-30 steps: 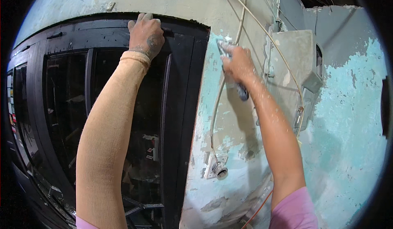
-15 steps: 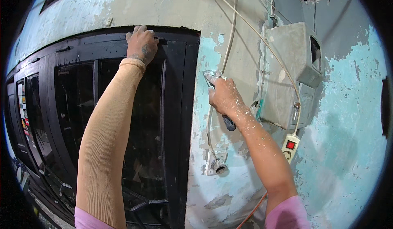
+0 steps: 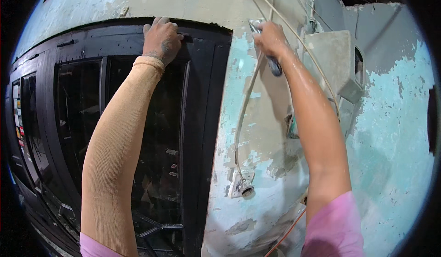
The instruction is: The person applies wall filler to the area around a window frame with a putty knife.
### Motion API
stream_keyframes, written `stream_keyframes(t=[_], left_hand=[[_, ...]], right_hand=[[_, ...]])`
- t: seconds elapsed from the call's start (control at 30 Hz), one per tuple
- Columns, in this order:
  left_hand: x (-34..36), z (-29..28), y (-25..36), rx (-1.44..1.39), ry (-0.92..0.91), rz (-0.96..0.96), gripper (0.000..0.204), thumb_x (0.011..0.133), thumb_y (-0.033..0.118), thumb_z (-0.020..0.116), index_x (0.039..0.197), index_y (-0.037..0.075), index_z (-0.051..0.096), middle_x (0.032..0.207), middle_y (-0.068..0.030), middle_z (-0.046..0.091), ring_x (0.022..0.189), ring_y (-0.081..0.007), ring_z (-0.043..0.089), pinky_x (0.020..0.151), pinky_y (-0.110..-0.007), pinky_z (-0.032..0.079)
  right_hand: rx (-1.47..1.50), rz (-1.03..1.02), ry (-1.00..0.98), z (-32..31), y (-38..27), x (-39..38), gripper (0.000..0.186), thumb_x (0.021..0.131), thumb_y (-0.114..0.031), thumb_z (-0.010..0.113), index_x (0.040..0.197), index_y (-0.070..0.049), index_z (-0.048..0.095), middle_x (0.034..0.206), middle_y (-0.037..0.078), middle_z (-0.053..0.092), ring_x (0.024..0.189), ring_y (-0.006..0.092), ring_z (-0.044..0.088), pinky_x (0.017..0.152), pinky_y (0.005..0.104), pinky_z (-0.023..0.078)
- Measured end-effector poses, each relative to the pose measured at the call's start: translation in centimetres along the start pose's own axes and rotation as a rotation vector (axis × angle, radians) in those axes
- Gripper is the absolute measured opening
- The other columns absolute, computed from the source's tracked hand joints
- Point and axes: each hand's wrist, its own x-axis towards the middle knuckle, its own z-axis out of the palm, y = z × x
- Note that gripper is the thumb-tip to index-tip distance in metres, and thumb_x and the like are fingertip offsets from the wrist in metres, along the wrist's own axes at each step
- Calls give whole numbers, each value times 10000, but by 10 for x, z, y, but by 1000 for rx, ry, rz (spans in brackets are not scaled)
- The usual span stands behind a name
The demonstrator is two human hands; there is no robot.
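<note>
My left hand (image 3: pixel 162 41), on an arm in a tan knit sleeve, hooks its fingers over the top edge of a black door frame (image 3: pixel 202 50). To the right of the frame, my right hand (image 3: pixel 272 41) is closed around a scraper (image 3: pixel 274 67). The dark handle sticks out below the palm, and the metal blade points up and left by the wall. Turquoise paint (image 3: pixel 239 64) is flaking off this wall, with grey-beige patches around it. A pale cable (image 3: pixel 248 91) hangs just below the scraper.
A grey meter box (image 3: pixel 328 59) juts from the wall beyond my right forearm. Low on the wall hangs a round socket (image 3: pixel 246 190) on the cable's end. An orange cord (image 3: pixel 287 234) runs near my right elbow. Dark glass panels (image 3: pixel 158 165) fill the door.
My right hand and the scraper have moved up the wall and a little right. The view has shifted slightly; my left hand keeps its hold on the frame.
</note>
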Motion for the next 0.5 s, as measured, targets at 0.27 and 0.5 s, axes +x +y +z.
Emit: stream_keyframes(t=[0.27, 0.5], left_hand=[[-4, 2, -1, 38, -8, -42, 279, 830, 263, 656, 1051, 94, 677, 1066, -88, 569, 1114, -272, 496, 914, -466, 386], [-2, -6, 9, 61, -120, -75, 308, 851, 287, 645, 1091, 97, 676, 1134, -83, 574, 1177, -241, 473, 948, -489, 371]], right_hand=[[146, 36, -197, 43, -8, -106, 434, 798, -149, 625, 1226, -83, 589, 989, 256, 648, 939, 402, 628, 859, 449, 499], [176, 180, -475, 56, -64, -253, 415, 834, -137, 583, 1242, -65, 565, 1167, 307, 562, 988, 475, 579, 887, 496, 483]])
